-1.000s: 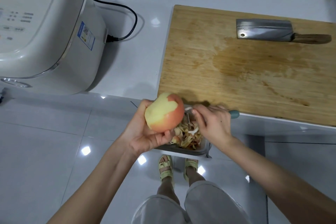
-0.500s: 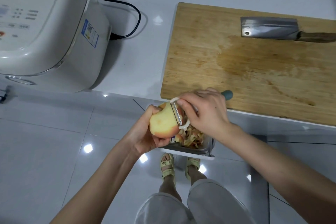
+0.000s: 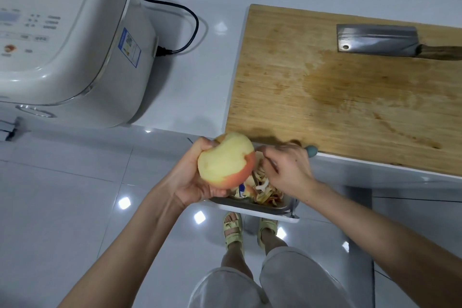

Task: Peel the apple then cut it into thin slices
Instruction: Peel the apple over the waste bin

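My left hand (image 3: 190,177) grips a half-peeled apple (image 3: 226,160), pale yellow flesh on top and red skin along its lower right. My right hand (image 3: 287,170) holds a peeler just right of the apple; only its teal handle end (image 3: 311,151) and a bit of the head show past my fingers. Both hands hover over a small bin (image 3: 252,204) full of apple peels (image 3: 262,189), in front of the counter edge. A cleaver (image 3: 380,41) with a wooden handle lies at the far right of the wooden cutting board (image 3: 325,97).
A white rice cooker (image 3: 67,40) stands on the counter at the left, its black cord (image 3: 190,32) looping toward the board. Below are a glossy tiled floor and my feet in sandals (image 3: 232,230).
The peeler was pulled down across the apple's right side and came off it. The apple has been turned, so more peeled flesh faces up.
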`<state>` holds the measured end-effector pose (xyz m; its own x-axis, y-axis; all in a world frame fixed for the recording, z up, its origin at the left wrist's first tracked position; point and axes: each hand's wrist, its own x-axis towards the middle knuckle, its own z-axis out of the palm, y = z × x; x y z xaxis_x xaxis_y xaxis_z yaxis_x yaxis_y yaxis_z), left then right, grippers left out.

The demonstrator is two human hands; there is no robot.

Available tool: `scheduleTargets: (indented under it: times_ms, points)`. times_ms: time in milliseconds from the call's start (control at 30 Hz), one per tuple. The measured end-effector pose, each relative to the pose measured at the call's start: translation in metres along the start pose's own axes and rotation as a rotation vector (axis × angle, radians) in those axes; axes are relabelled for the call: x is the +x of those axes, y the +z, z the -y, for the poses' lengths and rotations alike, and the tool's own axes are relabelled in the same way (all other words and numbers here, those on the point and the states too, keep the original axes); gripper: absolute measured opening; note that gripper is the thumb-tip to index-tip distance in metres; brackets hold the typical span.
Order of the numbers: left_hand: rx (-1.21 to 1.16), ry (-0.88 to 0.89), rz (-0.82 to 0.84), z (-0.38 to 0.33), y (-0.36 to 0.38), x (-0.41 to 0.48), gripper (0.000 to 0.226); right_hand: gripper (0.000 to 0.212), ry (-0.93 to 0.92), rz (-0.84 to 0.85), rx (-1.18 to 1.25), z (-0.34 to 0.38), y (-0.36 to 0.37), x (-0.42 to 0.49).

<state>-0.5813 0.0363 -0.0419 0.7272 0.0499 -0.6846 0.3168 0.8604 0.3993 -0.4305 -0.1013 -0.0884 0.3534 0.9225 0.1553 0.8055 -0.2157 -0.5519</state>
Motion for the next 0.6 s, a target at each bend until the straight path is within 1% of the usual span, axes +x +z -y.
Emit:
scheduleTargets:
  times_ms: [67, 133, 200, 267, 300, 333, 400, 433, 467, 500, 533, 600]
  points:
    - [0.014, -0.007, -0.049, 0.002, -0.007, 0.001, 0.090, 0.027, 0.166, 0.114, -0.005, 0.004, -0.004, 0.002]
    - [-0.001, -0.010, -0.072, 0.006, -0.015, 0.002, 0.089, 0.031, 0.383, 0.299, 0.071, 0.007, -0.010, 0.004]
    - [-0.026, -0.022, -0.077, 0.010, -0.022, 0.005, 0.090, 0.041, 0.642, 0.406, 0.331, 0.015, -0.016, 0.007]
    - [-0.068, -0.055, -0.087, 0.014, -0.028, 0.008, 0.090, 0.065, 0.942, 0.518, 0.637, 0.016, -0.017, 0.009]
    - [-0.094, -0.064, -0.091, 0.016, -0.029, 0.009, 0.089, 0.073, 1.071, 0.605, 0.738, 0.014, -0.015, 0.010]
    - [-0.119, -0.066, -0.096, 0.018, -0.030, 0.011, 0.088, 0.074, 1.160, 0.709, 0.779, 0.012, -0.012, 0.008]
    - [-0.171, -0.054, -0.105, 0.021, -0.031, 0.013, 0.087, 0.056, 1.256, 0.895, 0.774, 0.009, -0.006, 0.003]
    - [-0.197, -0.047, -0.107, 0.023, -0.032, 0.014, 0.085, 0.046, 1.272, 0.927, 0.763, 0.009, -0.004, 0.002]
    - [-0.220, -0.042, -0.111, 0.024, -0.032, 0.014, 0.083, 0.037, 1.262, 0.916, 0.757, 0.010, -0.003, 0.001]
    - [-0.238, -0.040, -0.116, 0.025, -0.032, 0.015, 0.081, 0.031, 1.224, 0.855, 0.754, 0.012, -0.003, 0.000]
    - [-0.249, -0.042, -0.119, 0.026, -0.032, 0.016, 0.081, 0.028, 1.153, 0.734, 0.757, 0.014, -0.002, -0.002]
    - [-0.258, -0.042, -0.133, 0.027, -0.031, 0.018, 0.083, 0.024, 0.942, 0.398, 0.761, 0.018, -0.001, -0.005]
